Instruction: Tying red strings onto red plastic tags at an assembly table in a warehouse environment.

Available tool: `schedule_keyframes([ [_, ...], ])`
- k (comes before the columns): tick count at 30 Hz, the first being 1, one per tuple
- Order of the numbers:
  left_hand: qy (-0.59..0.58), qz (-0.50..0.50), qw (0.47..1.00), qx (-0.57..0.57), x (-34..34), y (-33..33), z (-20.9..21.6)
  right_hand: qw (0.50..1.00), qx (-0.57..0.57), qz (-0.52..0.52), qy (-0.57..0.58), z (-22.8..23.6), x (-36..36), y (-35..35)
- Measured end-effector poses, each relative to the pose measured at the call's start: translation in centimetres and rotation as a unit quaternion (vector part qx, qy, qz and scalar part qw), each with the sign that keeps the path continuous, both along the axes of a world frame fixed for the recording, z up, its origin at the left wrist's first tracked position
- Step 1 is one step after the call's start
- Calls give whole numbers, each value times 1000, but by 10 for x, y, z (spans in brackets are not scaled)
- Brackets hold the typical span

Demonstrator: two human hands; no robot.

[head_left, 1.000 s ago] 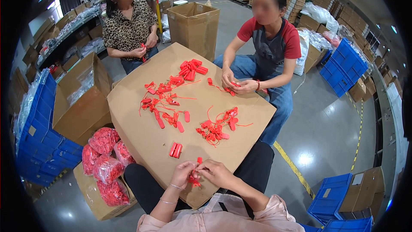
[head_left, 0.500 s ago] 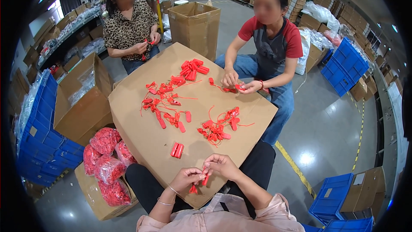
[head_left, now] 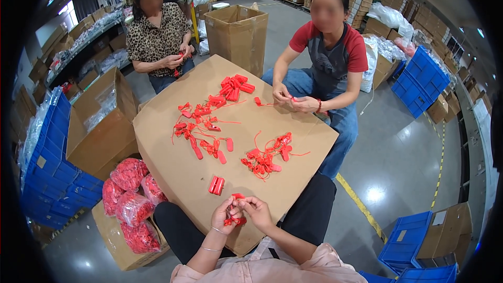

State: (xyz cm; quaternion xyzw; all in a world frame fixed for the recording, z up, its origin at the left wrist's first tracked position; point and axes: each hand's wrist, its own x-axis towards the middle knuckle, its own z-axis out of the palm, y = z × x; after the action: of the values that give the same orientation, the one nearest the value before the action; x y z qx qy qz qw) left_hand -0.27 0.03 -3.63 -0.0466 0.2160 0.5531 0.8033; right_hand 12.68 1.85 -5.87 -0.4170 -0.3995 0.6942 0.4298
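Observation:
Over the near edge of the cardboard-topped table, my left hand is closed on a small red plastic piece with red cord. My right hand pinches the same piece from the right, its fingertips touching my left ones. One red end sticks up above my fingers, and looped cord hangs below them. Just beyond my hands lies a small bundle of red strips. To the right rests a tangled pile of red corded pieces. Farther off are another corded heap and stacked red pieces.
Two co-workers sit across the table, each handling red pieces. Bags of red pieces sit on a carton at the left. Blue crates and an open carton stand beyond them. A tall carton stands behind the table. More blue crates are at right.
Both my hands have moved slightly up and left with the red piece, and its upper end now shows above my fingers. The co-worker at right has brought both hands closer together.

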Motion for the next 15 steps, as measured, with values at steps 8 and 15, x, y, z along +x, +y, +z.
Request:
schedule_keyframes([
  [8,285,78,955,29,11,-4,11,784,513,-7,-349,43,18,14],
  [15,444,76,891,53,14,-4,9,735,580,44,-349,60,27,28],
])
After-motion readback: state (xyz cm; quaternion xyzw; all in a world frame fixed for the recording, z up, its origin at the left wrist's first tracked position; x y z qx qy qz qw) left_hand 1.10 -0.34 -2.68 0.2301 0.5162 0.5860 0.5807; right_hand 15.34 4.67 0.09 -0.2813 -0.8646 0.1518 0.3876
